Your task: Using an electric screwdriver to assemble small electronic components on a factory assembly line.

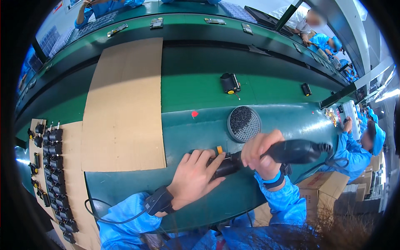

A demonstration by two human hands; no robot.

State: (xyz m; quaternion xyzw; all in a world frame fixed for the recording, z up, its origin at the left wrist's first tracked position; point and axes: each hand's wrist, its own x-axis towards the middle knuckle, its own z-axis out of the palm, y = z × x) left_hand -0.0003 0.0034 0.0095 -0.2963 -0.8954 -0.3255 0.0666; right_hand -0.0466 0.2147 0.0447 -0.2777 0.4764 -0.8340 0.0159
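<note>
My right hand [263, 154] is wrapped round a black corded electric screwdriver [295, 151]. The tool lies nearly level, its nose pointing left at a small black plastic unit [227, 167] on the green bench. My left hand [195, 177] steadies that unit, thumb and forefinger along its sides; its left part is hidden under the fingers. A small orange-yellow piece [219, 149] shows at the unit's far edge. Whether the bit touches a screw cannot be made out. Just beyond my right hand sits a round dish [252, 132] with small dark screws heaped on its gridded bottom.
Cardboard [125, 108] covers the bench at left. Rows of black units [54, 175] line the far left. Another black unit [230, 83] lies farther back. Circuit boards [157, 23] rest along the far line. A carton [323, 187] and a co-worker [354, 146] are at right.
</note>
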